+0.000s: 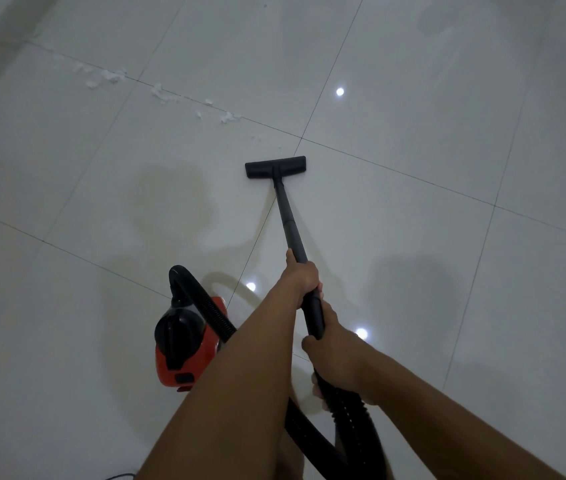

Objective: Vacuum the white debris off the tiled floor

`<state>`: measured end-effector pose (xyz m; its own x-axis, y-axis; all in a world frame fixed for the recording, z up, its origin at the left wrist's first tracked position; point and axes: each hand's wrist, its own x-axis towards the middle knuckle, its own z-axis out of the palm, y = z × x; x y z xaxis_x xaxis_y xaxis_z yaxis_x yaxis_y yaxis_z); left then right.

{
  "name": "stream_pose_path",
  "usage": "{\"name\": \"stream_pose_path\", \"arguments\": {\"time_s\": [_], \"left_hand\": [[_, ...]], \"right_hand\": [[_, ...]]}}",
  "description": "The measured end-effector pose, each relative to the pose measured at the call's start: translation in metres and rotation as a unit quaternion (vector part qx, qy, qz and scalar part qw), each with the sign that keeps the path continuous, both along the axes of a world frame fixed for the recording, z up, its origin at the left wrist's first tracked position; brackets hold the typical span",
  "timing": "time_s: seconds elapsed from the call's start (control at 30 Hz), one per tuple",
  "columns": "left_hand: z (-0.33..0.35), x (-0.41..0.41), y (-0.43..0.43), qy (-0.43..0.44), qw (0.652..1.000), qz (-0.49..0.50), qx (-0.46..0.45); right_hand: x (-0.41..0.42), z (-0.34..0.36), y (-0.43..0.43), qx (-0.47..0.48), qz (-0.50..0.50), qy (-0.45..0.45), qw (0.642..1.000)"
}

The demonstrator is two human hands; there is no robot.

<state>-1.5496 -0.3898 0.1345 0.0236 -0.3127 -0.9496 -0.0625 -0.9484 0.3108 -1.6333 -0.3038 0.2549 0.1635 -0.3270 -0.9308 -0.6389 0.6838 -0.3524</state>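
My left hand (301, 276) and right hand (331, 351) both curl round the wand (286, 216). The floor head (275, 167) sits short of the white debris (160, 91), which lies along a grout line of the tiled floor (413, 133). A fast push could scatter the flakes (they look light). I cannot see what the red canister (179, 344) holds.

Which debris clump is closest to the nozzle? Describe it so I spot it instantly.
Start at the black nozzle on the tiled floor. A dark grout line runs up and left beyond it, with white debris strung along it. The clump you want is the rightmost sizeable one, apart from the nozzle; the others lie farther left.
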Motion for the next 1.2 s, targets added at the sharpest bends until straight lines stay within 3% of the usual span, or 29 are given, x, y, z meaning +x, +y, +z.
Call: {"name": "stream_pose_path", "arguments": {"time_s": [0.43,0.63,0.93,1.2], "left_hand": [[-0.019,-0.029,-0.098,-0.031,0.999,0.044,-0.009],[-0.029,-0.041,-0.134,-0.032,0.996,0.085,-0.015],[-0.029,-0.035,-0.191,-0.043,0.992,0.114,-0.027],[-0.037,-0.018,-0.241,-0.035,0.987,0.158,-0.015]], "right_hand": [[-0.046,-0.029,-0.106,0.036,-0.012,-0.054,0.998],[-0.063,-0.042,-0.148,-0.004,0.055,-0.050,0.997],[-0.063,-0.039,-0.214,0.010,0.024,-0.071,0.997],[-0.050,-0.052,-0.265,-0.012,0.084,-0.069,0.994]]}}
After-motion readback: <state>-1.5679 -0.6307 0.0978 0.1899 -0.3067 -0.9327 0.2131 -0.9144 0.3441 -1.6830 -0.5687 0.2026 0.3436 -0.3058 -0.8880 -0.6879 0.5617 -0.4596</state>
